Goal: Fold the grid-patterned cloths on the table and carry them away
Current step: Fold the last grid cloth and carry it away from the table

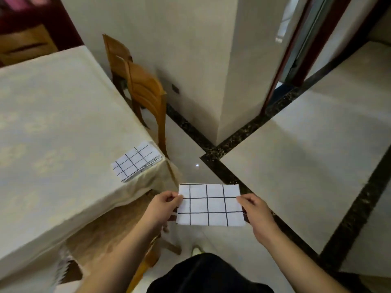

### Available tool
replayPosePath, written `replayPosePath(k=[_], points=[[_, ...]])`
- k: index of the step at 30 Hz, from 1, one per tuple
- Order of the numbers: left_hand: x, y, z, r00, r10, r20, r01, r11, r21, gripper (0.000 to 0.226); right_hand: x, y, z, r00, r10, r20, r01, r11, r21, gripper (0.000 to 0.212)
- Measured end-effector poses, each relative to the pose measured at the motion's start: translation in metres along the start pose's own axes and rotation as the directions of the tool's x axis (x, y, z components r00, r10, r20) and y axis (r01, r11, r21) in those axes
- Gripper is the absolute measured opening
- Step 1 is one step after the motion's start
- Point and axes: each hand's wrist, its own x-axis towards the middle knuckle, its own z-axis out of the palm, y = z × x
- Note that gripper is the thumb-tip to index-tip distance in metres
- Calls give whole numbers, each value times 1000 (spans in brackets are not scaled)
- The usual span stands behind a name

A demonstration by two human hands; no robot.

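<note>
A folded grid-patterned cloth [209,205], white with black lines, is held flat in the air between both hands, above the tiled floor [296,166] and just off the near corner of the counter [53,123]. Its left edge is pinched by the left hand [161,205], thumb on top and fingers curled beneath; its right edge is pinched the same way by the right hand [257,211]. The cloth is thus stretched level between the 2 hands, with each hand at about the middle of a short side.

A 2nd folded grid-patterned cloth [136,161] is seen lying on the counter at its near right corner, close to the edge, well apart from both hands and to the upper left of the held cloth. It is touched by neither hand. Layered edges can be made out along its near side.

The counter is covered by a cream tablecloth [148,176] that hangs over the corner. 2 wooden chairs [146,92] are placed beside the counter's far right side, against a white wall [190,60]. Dark marbled border strips [243,127] are set into the floor. A dark garment [211,273] is visible at the bottom edge.
</note>
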Motion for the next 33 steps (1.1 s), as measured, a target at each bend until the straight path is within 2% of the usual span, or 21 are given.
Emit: replayPosePath(k=[6, 9, 15, 20, 27, 33], points=[[42, 13, -38, 999, -28, -37, 22, 990, -137, 21, 56, -44, 41, 996, -3, 93, 10, 998, -69, 9], [54, 16, -59, 994, -30, -109, 11, 984, -176, 22, 77, -65, 67, 984, 6, 180, 11, 995, -97, 11], [73, 7, -87, 965, -75, -252, 8, 966, -257, 23, 126, -92, 120, 936, 48, 349, 18, 983, -182, 13], [99, 2, -98, 926, -175, -334, 54, 938, -341, 28, 173, -113, 157, 880, 77, 469, 57, 963, -265, 15], [133, 3, -97, 819, -336, -465, 103, 884, -456, 22, 238, -141, 203, 781, 135, 610, 145, 910, -388, 15], [154, -3, -98, 683, -446, -579, 111, 846, -521, 18, 257, -157, 234, 698, 187, 692, 182, 887, -424, 16]])
